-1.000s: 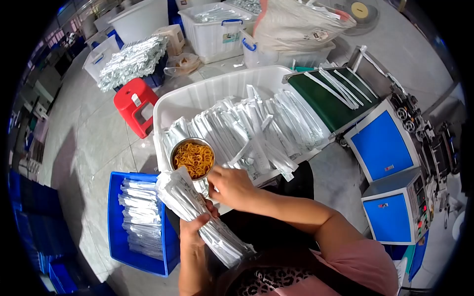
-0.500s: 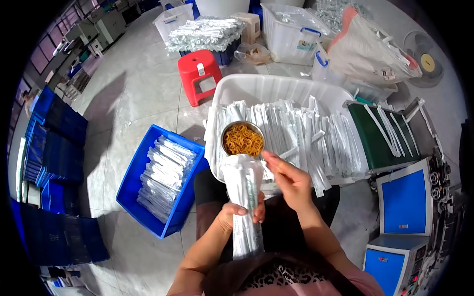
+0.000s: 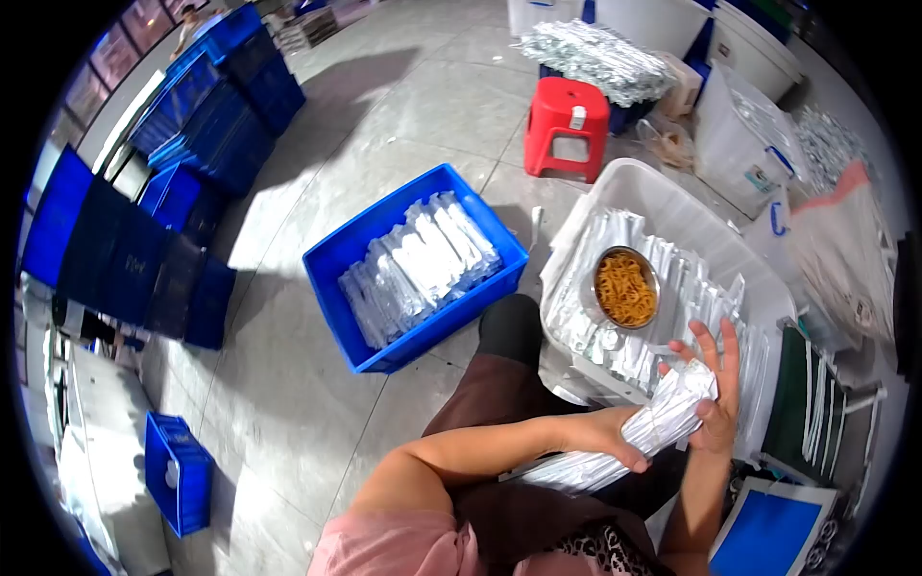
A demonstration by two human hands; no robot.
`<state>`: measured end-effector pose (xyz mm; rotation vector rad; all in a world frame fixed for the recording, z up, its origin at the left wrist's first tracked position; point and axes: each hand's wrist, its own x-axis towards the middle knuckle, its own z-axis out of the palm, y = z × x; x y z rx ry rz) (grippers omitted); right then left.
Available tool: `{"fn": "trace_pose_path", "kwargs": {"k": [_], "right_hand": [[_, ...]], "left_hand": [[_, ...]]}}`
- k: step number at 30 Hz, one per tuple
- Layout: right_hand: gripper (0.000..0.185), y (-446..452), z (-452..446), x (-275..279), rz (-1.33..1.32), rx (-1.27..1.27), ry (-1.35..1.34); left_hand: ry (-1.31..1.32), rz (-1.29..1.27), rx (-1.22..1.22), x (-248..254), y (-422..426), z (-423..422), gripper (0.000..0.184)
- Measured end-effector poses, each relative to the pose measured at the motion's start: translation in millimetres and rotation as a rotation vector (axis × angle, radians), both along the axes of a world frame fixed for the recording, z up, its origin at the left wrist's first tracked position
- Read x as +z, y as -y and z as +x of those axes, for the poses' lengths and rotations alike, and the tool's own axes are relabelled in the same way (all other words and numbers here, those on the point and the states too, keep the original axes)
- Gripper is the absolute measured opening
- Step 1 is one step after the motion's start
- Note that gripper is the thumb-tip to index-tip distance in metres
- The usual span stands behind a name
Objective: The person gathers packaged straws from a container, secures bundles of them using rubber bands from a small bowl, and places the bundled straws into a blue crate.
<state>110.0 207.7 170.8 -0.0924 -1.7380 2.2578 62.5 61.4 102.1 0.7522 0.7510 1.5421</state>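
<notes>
Left hand (image 3: 613, 434) clasps 1 tilted bundle (image 3: 669, 411); right hand (image 3: 718, 415), upright and splayed, is at its upper end.

Silvery-white bundle (image 3: 670, 410), red stool (image 3: 567, 117)

Left hand (image 3: 607, 434): grips silvery bundle (image 3: 667, 411), lower right
Right hand (image 3: 716, 401): at bundle's upper end
Metal bowl (image 3: 657, 292): right of centre
</notes>
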Motion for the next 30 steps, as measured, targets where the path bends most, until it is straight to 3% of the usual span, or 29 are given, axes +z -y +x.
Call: {"fn": "trace_pose_path", "kwargs": {"k": [1, 3, 5, 7, 9, 11, 13, 14, 15, 16, 17, 18, 19, 21, 23, 24, 26, 30], "right_hand": [[0.071, 15.7, -2.7, -5.6, -0.302, -0.062, 0.02], [0.078, 26.3, 15.5, -70.2, -0.582, 0.03, 0.164], [0.074, 72.3, 16.5, -78.1, -0.446, 0.249, 0.314], [0.065, 99.8, 2.9, -77.8, -0.368, 0.299, 0.385], [0.053, 106.7, -14.4, -78.6, -0.22, 0.276, 0.303], [0.047, 111.3, -27.6, -61.1, -0.065, 0.286, 0.195], [0.039, 91.3, -26.6, -65.2, -0.017, 0.373, 0.202], [0.036, 82.4, -21.3, -65.5, -0.005, 0.364, 0.196], [0.032, 72.8, -21.3, -62.5, 0.066, 0.336, 0.2], [0.029, 59.1, -11.6, -65.5, 0.131, 0.253, 0.165], [0.025, 46.0, -4.7, -67.7, 0.261, 0.139, 0.131], [0.024, 26.2, 4.8, -75.5, 0.328, -0.012, 0.138], [0.024, 6.9, 9.4, -83.8, 0.386, -0.14, 0.143], [0.027, -48.6, 22.1, -104.7, 0.463, -0.496, 0.238], [0.046, -96.4, 19.6, -128.0, 0.879, -0.77, 0.522], [0.046, -114.1, 11.9, -130.1, 0.875, -0.772, 0.531], [0.072, -120.0, -11.4, -131.4, 1.246, -0.602, 1.214], [0.085, -140.9, -39.2, -147.7, 0.986, -0.703, 1.379]], "left_hand": [[-0.208, 0.038, 0.165, -12.6, 5.8, 5.4, 0.064], [-0.317, -0.125, 0.143, -27.7, 46.2, 16.4, 0.064], [-0.009, -0.371, 0.068, -28.7, 82.9, 24.9, 0.051], [-0.223, -0.518, 0.394, -30.3, 95.9, 29.2, 0.043], [-0.265, -0.557, 0.731, -12.9, 102.6, 19.7, 0.041], [-0.033, -0.601, 0.831, -7.6, 128.9, -8.7, 0.029], [-0.197, -0.802, 0.968, -9.7, 161.8, -46.8, 0.024], [-0.248, -0.792, 1.037, -26.6, 184.6, -68.1, 0.03], [-0.486, -0.762, 1.157, -41.6, 202.5, -95.2, 0.037], [-0.379, -1.008, 1.18, -45.7, 214.3, -116.4, 0.034], [-0.491, -1.078, 1.188, -57.6, 232.0, -138.4, 0.037], [-0.783, -0.943, 1.475, -106.7, 262.7, -150.3, 0.049], [-1.382, -1.045, 1.614, -127.6, 281.9, -154.6, 0.059], [-1.243, -1.094, 1.566, -112.2, 257.8, -137.4, 0.053], [-1.143, -0.956, 1.504, -93.8, 212.9, -121.5, 0.047], [-1.314, -0.762, 1.395, -95.2, 167.5, -106.7, 0.043], [-1.362, -0.614, 1.29, -83.0, 113.1, -85.0, 0.044], [-1.516, -0.591, 1.036, -81.2, 58.8, -55.3, 0.042]]}}
